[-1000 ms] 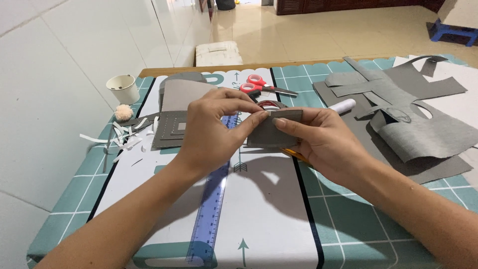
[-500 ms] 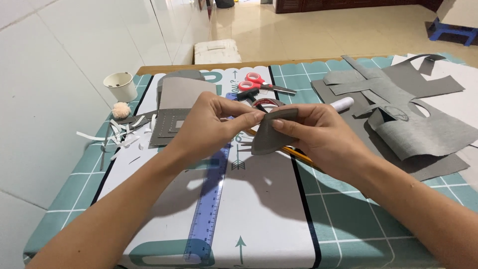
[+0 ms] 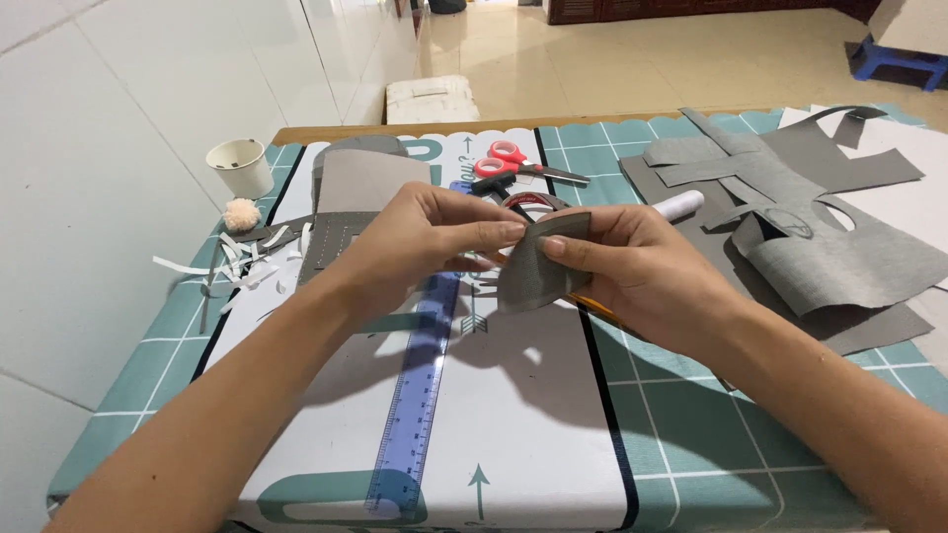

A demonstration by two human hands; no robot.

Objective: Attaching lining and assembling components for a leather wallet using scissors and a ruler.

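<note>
Felt piece (image 3: 538, 265) is pinched by left hand (image 3: 420, 242) and right hand (image 3: 632, 266) above the ruler (image 3: 415, 395). Keep edges aligned; the fold line is probably hidden behind the fingers.

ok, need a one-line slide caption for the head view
Both hands, left hand and right hand, pinch a small grey fabric piece above a blue ruler, red scissors behind.
</note>
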